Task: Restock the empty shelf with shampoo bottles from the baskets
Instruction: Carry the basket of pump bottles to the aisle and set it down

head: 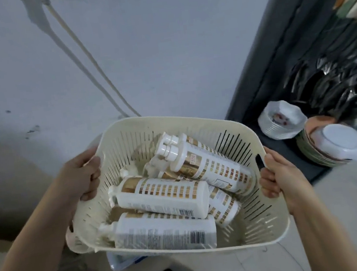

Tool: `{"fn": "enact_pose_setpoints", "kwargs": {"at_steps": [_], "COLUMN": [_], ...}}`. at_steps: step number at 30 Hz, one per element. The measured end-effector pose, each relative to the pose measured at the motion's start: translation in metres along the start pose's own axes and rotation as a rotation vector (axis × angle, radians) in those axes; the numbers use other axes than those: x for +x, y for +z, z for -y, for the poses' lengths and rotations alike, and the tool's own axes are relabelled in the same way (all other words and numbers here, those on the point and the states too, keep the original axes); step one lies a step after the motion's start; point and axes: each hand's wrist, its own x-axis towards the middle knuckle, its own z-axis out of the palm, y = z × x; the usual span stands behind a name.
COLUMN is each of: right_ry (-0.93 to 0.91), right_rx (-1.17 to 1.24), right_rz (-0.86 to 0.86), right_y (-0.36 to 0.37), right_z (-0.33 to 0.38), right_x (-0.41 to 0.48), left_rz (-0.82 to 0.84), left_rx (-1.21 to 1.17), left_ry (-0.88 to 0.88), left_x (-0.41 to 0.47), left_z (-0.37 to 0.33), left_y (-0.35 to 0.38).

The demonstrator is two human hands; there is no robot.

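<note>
Both hands grip the basket (194, 123) by its side handles, left hand (82, 175) and right hand (275, 175) clenched on the rim, holding it above the floor (346, 194). Bottles (164, 192) lie piled on their sides inside, near stacked bowls (282, 121).

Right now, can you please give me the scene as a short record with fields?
carried item: cream slotted basket, held off the floor
left hand: grips the basket's left rim
right hand: grips the right handle
contents: white and gold shampoo bottles, lying on their sides, piled
to the right: stacked bowls on a dark shelf
shelf to restock: not identifiable
</note>
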Motion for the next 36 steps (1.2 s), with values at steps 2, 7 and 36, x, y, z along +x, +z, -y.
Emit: {"fn": "enact_pose_setpoints", "kwargs": {"at_steps": [2,7,36], "right_ry": [-0.001,0.035,-0.01], "right_rx": [0.021,0.095,0.503], "right_rz": [-0.055,-0.168,-0.839], "right_y": [-0.037,-0.136,-0.568], "right_z": [-0.005,-0.015,-0.076], "right_x": [-0.007,-0.031,-0.15], "left_rz": [0.084,0.22,0.931], "left_rx": [0.029,0.122,0.331], "left_ry": [0.013,0.018,-0.057], "left_x": [-0.008,-0.033,-0.17], "left_z": [0.003,0.013,0.045], "left_y": [0.033,0.126,0.641]}}
